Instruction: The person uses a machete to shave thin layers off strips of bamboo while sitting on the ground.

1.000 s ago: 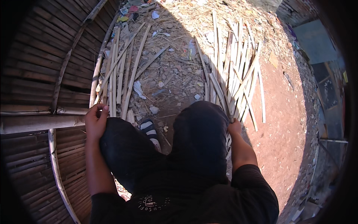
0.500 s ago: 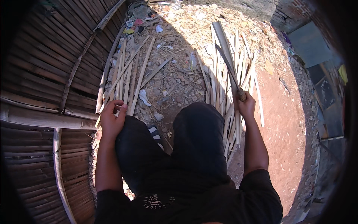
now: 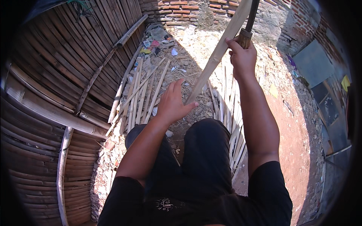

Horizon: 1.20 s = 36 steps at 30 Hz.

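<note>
My right hand [image 3: 243, 56] is closed on the wooden handle [image 3: 244, 38] of a long dark blade [image 3: 252, 15], together with a pale bamboo strip [image 3: 213, 62] that slants down from the upper middle toward the left. My left hand [image 3: 172, 101] is open, fingers spread, at the strip's lower end, its thumb at or very near the bamboo; whether it touches cannot be told for sure. My dark-clothed knees are below both hands.
Loose bamboo strips lie in piles at left [image 3: 149, 90] and right [image 3: 228, 98] on littered ground. A bamboo-slat wall [image 3: 45, 56] runs along the left, a brick wall [image 3: 181, 11] across the back, and grey panels [image 3: 313, 62] lean at the right. Bare reddish dirt [image 3: 283, 143] shows right.
My right hand has risen, lifting the blade and a bamboo strip. My left hand has moved up and right from beside my knee, its fingers spreading. The view has tilted up, showing the brick wall.
</note>
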### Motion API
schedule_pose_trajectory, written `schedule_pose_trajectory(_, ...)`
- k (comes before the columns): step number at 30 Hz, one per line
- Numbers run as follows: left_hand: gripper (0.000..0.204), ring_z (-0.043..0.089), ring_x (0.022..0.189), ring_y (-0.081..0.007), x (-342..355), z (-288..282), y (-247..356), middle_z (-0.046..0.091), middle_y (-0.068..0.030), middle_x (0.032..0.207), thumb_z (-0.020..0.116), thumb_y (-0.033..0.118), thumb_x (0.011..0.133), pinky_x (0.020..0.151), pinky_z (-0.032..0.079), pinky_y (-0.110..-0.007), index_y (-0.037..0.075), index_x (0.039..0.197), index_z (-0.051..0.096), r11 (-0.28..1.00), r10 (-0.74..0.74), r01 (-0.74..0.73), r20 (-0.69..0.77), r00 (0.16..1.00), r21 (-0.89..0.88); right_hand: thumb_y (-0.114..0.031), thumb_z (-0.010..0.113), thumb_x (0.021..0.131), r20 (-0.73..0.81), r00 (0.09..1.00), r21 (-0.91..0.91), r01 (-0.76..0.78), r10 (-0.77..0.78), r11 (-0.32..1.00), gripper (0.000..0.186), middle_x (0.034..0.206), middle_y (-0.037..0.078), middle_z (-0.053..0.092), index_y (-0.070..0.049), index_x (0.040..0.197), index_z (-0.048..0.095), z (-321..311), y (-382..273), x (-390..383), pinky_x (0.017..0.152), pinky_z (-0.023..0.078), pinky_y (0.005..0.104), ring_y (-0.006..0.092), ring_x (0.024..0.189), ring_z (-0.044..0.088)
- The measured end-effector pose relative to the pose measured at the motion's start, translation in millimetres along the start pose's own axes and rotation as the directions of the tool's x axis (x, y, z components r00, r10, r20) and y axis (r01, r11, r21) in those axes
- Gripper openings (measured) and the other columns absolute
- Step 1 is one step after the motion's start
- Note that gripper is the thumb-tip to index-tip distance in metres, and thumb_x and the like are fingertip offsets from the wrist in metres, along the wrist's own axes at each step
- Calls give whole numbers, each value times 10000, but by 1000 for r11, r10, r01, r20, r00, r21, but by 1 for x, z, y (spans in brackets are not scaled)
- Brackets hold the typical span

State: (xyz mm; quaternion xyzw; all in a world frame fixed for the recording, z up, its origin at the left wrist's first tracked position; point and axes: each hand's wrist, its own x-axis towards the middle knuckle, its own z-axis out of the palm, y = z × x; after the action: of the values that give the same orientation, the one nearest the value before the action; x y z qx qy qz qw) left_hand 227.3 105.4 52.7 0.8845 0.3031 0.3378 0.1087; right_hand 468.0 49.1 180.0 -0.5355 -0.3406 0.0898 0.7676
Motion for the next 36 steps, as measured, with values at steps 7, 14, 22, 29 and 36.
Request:
schedule_pose_trajectory(7, 629, 704, 1081, -410, 19, -2, -2, 682, -265, 1171, 806, 318, 889, 869, 563, -486, -4, 1363, 547, 977, -148, 126, -126, 981, -172, -174, 820, 900, -3, 980, 272, -192, 200, 943, 270, 840, 50, 627, -121, 942, 558, 27, -36, -4, 483, 417, 260, 138, 608, 551)
schedule_pose_trajectory(14, 405, 754, 855, -381, 11, -93, -7, 747, -240, 953, 745, 272, 910, 734, 587, -454, -11, 1183, 648, 952, -282, 268, -81, 956, -150, -316, 839, 925, -80, 995, -173, -66, 53, 983, 340, 818, 48, 654, -63, 982, 618, 0, 8, -13, 640, 475, 289, 131, 685, 621)
schedule_pose_trajectory(22, 366, 704, 747, -223, -114, -128, -58, 739, -146, 851, 745, 309, 963, 713, 545, -369, -11, 1130, 685, 780, -566, 590, 168, 807, -207, -283, 812, 868, 632, 735, -592, 254, 245, 765, 283, 817, 124, 710, -94, 1049, 704, -1, 50, -83, 714, 529, 419, 310, 756, 696)
schedule_pose_trajectory(29, 384, 711, 710, -305, -181, -110, -62, 720, -177, 802, 747, 351, 965, 672, 541, -417, -2, 1101, 680, 763, -613, 639, 201, 764, -101, -223, 782, 715, 962, 243, -267, 757, 122, 597, 337, 820, 166, 705, -110, 1017, 681, 50, 78, -134, 731, 556, 524, 414, 826, 702)
schedule_pose_trajectory(36, 395, 728, 743, -373, -174, -105, -69, 720, -220, 824, 739, 361, 966, 679, 551, -444, -9, 1086, 669, 758, -622, 643, 177, 762, -104, -175, 756, 711, 901, 411, -408, 692, 141, 595, 325, 784, 137, 696, -131, 1025, 689, 53, 89, -121, 777, 526, 514, 390, 812, 699)
